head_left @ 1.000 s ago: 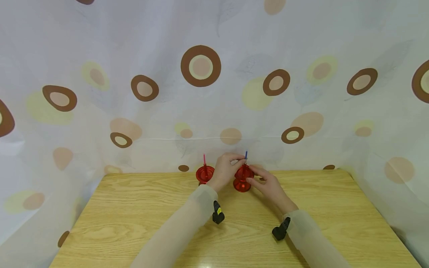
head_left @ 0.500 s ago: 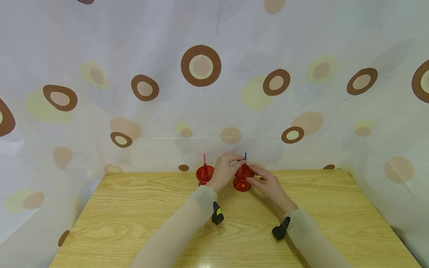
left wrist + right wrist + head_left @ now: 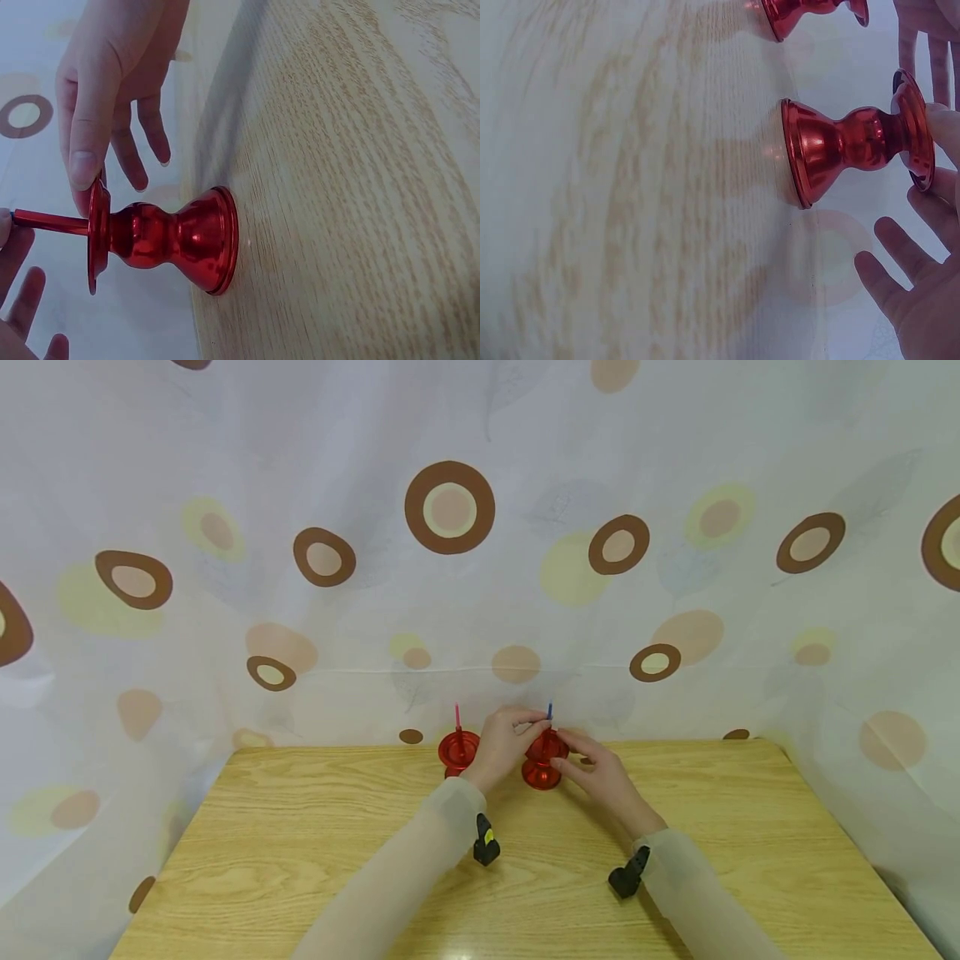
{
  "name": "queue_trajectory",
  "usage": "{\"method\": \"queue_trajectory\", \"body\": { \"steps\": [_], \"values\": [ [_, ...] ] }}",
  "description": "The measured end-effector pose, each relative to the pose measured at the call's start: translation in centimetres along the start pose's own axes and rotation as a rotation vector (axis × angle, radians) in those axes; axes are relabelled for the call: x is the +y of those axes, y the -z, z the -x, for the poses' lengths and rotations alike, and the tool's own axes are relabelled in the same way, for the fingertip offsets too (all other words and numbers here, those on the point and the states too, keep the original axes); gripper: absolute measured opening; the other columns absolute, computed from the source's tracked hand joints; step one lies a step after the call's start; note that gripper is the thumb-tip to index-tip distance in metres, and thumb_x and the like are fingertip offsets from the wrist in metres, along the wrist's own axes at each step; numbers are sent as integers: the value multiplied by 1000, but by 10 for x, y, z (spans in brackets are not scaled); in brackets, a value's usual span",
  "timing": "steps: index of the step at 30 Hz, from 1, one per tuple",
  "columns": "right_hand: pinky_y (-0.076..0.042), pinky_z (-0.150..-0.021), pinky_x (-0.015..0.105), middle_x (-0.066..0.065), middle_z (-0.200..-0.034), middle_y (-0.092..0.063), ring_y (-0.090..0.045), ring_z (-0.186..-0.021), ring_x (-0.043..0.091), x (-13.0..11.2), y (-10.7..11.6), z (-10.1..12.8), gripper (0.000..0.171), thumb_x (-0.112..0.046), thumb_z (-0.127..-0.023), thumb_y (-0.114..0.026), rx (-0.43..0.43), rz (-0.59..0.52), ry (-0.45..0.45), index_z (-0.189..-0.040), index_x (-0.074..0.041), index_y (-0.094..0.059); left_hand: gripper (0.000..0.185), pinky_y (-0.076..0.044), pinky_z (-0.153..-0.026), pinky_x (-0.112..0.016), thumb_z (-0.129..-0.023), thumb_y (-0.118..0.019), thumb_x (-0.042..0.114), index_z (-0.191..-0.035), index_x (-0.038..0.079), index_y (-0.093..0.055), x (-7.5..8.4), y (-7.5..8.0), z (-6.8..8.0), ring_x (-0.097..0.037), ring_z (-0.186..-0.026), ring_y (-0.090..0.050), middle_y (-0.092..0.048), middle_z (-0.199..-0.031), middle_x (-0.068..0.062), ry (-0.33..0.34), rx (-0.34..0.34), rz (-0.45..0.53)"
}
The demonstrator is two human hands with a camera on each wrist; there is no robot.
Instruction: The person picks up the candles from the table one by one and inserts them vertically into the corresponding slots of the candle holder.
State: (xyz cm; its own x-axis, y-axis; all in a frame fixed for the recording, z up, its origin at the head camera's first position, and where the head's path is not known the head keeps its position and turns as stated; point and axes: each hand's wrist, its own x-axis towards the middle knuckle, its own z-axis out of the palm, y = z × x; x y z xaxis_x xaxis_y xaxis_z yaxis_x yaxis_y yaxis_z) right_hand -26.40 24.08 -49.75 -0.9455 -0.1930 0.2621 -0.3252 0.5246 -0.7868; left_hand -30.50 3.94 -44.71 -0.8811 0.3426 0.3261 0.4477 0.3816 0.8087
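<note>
A shiny red candle holder (image 3: 542, 775) stands upright on the table, right of centre at the back. My left hand (image 3: 501, 745) pinches a thin blue candle (image 3: 550, 708) at the mouth of the holder's narrow tube (image 3: 52, 222). In the left wrist view, those fingertips are right at the tube's end. My right hand (image 3: 606, 778) pinches the rim of the holder's dish (image 3: 913, 129) between thumb and fingers, its other fingers spread. Left of my left hand, a second red candle holder (image 3: 454, 747) bears an upright pink candle (image 3: 457, 717); the hand partly hides its base.
The light wooden table (image 3: 300, 843) ends just behind both holders. A white curtain (image 3: 360, 618) with brown and yellow circles hangs behind and along both sides. A black wrist camera (image 3: 487, 843) sits on my left wrist, another on my right.
The blue candle's tip has dropped slightly, and my left hand has sunk a little with it. My right hand and both holders have stayed in place.
</note>
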Motion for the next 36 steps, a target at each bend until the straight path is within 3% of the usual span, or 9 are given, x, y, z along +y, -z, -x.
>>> {"method": "queue_trajectory", "body": {
  "steps": [12,17,28,36],
  "values": [
    [-49,-103,63,18,-152,-55,-54,-134,43,-3,-1,0,54,-24,-102,-70,-9,6,-5,-150,-5,-55,27,-52,-107,-39,-103,-69,22,-124,8,-77,-2,1,3,-21,-121,-65,-75,-122,-4,27,-1,27],
    [-51,-102,61,16,-151,-56,-58,-128,41,-4,-2,-1,53,-25,-102,-70,-11,8,-20,-150,-6,-56,30,-50,-109,-43,-104,-68,23,-130,9,-74,0,5,9,-21,-123,-64,-74,-124,-4,38,-2,52],
    [-50,-103,59,15,-150,-57,-57,-130,40,-4,-1,1,53,-27,-102,-70,-2,9,-48,-150,-8,-56,26,-51,-104,-51,-103,-67,18,-124,7,-76,-5,12,25,-20,-112,-66,-75,-117,-5,-35,-32,82],
    [-49,-105,60,16,-152,-56,-54,-132,42,-5,2,2,53,-29,-102,-70,0,17,-53,-150,-10,-56,26,-50,-106,-52,-103,-68,24,-124,10,-76,-6,16,38,-19,-116,-66,-76,-119,-1,0,-62,62]
  ]
}}
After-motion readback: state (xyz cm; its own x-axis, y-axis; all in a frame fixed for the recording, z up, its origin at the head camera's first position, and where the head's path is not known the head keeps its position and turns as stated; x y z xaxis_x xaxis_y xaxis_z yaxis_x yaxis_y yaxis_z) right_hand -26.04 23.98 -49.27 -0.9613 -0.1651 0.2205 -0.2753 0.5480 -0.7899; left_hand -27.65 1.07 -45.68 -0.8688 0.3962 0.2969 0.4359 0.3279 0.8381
